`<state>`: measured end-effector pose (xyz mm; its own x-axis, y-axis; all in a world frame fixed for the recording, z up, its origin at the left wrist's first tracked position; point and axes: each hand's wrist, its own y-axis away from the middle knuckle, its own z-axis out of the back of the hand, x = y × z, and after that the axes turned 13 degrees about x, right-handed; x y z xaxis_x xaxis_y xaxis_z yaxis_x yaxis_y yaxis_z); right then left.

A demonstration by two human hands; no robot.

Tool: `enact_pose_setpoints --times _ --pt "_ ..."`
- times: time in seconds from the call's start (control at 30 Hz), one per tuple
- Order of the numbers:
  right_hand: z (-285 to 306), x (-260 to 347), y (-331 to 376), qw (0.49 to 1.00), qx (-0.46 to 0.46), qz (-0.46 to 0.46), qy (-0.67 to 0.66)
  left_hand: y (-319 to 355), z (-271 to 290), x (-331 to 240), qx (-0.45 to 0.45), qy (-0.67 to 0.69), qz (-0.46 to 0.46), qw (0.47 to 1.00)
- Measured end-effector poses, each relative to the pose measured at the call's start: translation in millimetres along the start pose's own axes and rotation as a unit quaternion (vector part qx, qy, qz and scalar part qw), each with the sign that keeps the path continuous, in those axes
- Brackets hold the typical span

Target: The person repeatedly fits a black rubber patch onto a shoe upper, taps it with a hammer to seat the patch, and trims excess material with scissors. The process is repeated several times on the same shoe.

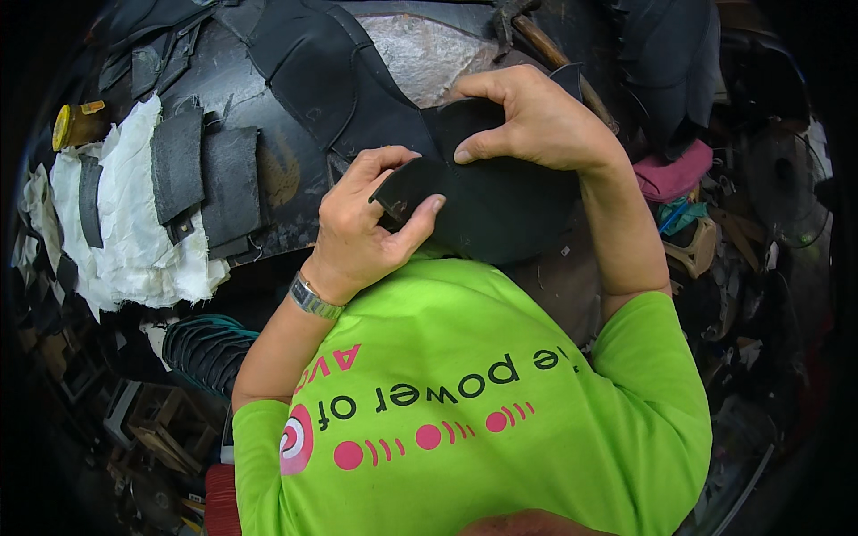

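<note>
Sheet (518,205), black, sits between both hands at the bench (288,228) edge. Left hand (362,219) pinches its curled corner, probably to bend it; right hand (536,121) grips the upper edge, thumb on top, likely for steadying.

Workshop, by the hammer (542,41) and cut dark pieces (231,188)
</note>
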<state>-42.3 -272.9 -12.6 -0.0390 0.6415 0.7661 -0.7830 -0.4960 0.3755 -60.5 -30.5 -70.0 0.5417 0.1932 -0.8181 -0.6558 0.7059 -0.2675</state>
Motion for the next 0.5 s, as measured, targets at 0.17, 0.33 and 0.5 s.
enact_pose_setpoints --times 0.17,0.33,0.5 --pt "-7.2 -7.8 -6.6 0.998 -0.041 0.036 0.016 -0.3 -0.7 1.9 0.004 -0.009 0.017 1.000" --pt "-6.0 -5.9 -5.5 1.000 -0.010 0.002 0.020 -1.9 -2.6 3.1 -0.002 -0.026 0.011 1.000" --pt "-5.1 -2.0 -4.7 0.999 -0.002 -0.014 0.031 -3.3 -4.2 1.1 -0.008 -0.038 0.023 0.999"
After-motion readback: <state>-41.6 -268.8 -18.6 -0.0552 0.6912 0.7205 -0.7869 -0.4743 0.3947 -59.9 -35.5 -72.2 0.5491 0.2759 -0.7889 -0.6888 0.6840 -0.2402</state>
